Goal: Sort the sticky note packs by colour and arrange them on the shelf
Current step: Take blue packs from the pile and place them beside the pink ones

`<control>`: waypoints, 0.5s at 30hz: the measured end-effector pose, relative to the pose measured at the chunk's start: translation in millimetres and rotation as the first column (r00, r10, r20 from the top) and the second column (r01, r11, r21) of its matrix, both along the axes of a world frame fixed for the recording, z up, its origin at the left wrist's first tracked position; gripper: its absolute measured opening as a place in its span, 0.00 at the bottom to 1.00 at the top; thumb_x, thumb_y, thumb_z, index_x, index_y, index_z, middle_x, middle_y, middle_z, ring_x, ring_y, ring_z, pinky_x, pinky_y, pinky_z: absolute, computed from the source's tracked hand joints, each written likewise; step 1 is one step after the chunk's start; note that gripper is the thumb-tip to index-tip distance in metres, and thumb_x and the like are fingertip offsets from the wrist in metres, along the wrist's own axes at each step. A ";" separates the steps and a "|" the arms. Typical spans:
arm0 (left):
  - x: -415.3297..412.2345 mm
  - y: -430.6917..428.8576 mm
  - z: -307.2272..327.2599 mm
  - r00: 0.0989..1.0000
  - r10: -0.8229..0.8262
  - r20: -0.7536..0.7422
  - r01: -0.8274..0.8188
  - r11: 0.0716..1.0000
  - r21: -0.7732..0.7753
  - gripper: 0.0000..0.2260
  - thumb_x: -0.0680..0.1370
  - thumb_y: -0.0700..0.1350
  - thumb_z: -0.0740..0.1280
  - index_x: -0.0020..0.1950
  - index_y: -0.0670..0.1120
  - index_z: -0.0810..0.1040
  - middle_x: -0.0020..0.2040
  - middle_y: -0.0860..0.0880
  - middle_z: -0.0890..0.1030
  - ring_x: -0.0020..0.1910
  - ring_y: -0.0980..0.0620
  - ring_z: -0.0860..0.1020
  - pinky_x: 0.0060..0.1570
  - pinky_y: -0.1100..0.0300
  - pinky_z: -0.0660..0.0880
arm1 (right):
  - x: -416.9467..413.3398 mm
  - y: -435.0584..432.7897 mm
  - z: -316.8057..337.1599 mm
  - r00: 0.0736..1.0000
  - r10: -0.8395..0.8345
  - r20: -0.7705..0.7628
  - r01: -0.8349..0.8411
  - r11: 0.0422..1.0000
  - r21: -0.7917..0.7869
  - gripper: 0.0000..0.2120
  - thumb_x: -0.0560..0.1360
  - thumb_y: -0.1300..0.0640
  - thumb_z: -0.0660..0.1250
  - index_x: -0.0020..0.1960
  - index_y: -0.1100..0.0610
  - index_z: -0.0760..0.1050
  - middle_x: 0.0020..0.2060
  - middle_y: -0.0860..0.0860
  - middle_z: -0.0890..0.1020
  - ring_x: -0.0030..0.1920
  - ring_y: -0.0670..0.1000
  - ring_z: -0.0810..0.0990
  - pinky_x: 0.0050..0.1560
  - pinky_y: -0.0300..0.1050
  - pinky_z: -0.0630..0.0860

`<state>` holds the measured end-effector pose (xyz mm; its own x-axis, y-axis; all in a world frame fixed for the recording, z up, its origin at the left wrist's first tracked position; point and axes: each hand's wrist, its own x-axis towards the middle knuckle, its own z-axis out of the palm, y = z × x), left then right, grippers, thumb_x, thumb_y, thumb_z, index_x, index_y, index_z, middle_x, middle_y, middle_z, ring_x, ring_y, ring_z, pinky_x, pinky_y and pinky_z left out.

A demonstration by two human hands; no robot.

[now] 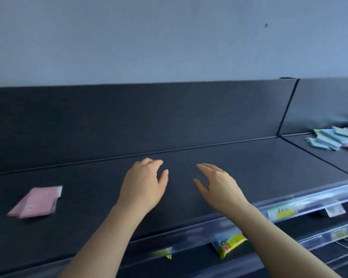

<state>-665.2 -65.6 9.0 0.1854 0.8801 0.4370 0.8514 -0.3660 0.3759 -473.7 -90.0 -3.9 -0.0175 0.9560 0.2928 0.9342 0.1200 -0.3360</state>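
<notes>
Both hands hang over the middle of the shelf [249, 157], holding nothing. Left hand [144, 183]: fingers loosely curled. Right hand [219, 184]: fingers nearly straight, slightly spread. Neither touches a pack.

Judgement: the step in hand is fetching the next pack for sorting. Recommended practice: reach to the mixed pile [329, 137], take one colour at a time, pinch each pack by its edges, and lay it flat and square beside its own colour, with a clear gap between groups.

Pink sticky note packs [36, 201] lie flat on the same shelf, well left of the left hand. The mixed pile of blue and green packs, with some pink at its near edge, lies in the adjoining shelf section, well right of the right hand. Motion blur prevents a count.
</notes>
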 end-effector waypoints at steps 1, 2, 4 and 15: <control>15.7 -0.7 -0.1 1.000 -0.022 0.008 0.022 1.000 -0.003 0.19 0.81 0.53 0.59 0.70 0.49 0.72 0.64 0.54 0.75 0.63 0.52 0.72 0.59 0.58 0.69 | 16.7 -4.5 0.1 1.000 -0.022 0.003 0.022 1.000 0.004 0.23 0.80 0.48 0.58 0.74 0.52 0.64 0.71 0.46 0.69 0.70 0.48 0.67 0.64 0.41 0.67; 32.0 -1.7 -0.4 0.999 -0.043 0.014 0.043 0.999 -0.004 0.19 0.81 0.53 0.59 0.70 0.49 0.72 0.63 0.54 0.76 0.63 0.52 0.72 0.59 0.58 0.70 | 33.9 -9.1 0.5 0.999 -0.045 0.003 0.045 0.999 0.007 0.23 0.80 0.48 0.58 0.74 0.52 0.64 0.71 0.45 0.69 0.70 0.48 0.67 0.64 0.41 0.66; 66.2 -3.9 -1.5 0.997 -0.081 0.016 0.081 0.997 -0.002 0.18 0.81 0.53 0.59 0.69 0.48 0.73 0.62 0.53 0.77 0.62 0.52 0.73 0.59 0.57 0.71 | 69.9 -18.4 1.7 0.996 -0.088 -0.006 0.088 0.996 0.008 0.23 0.80 0.47 0.59 0.73 0.53 0.65 0.71 0.45 0.69 0.70 0.47 0.67 0.64 0.42 0.67; 283.5 -23.2 -1.6 0.972 -0.214 0.099 0.216 0.976 -0.013 0.18 0.81 0.52 0.61 0.68 0.48 0.74 0.61 0.52 0.77 0.58 0.51 0.76 0.53 0.58 0.73 | 287.0 -67.2 10.7 0.964 -0.261 -0.043 0.261 0.965 -0.016 0.24 0.80 0.48 0.60 0.74 0.54 0.65 0.72 0.47 0.69 0.70 0.48 0.68 0.67 0.41 0.64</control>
<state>-381.7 -88.7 7.4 0.3293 0.8347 0.4415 0.7132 -0.5263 0.4630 -186.7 -157.2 6.9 0.2461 0.9286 0.2778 0.9167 -0.1299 -0.3778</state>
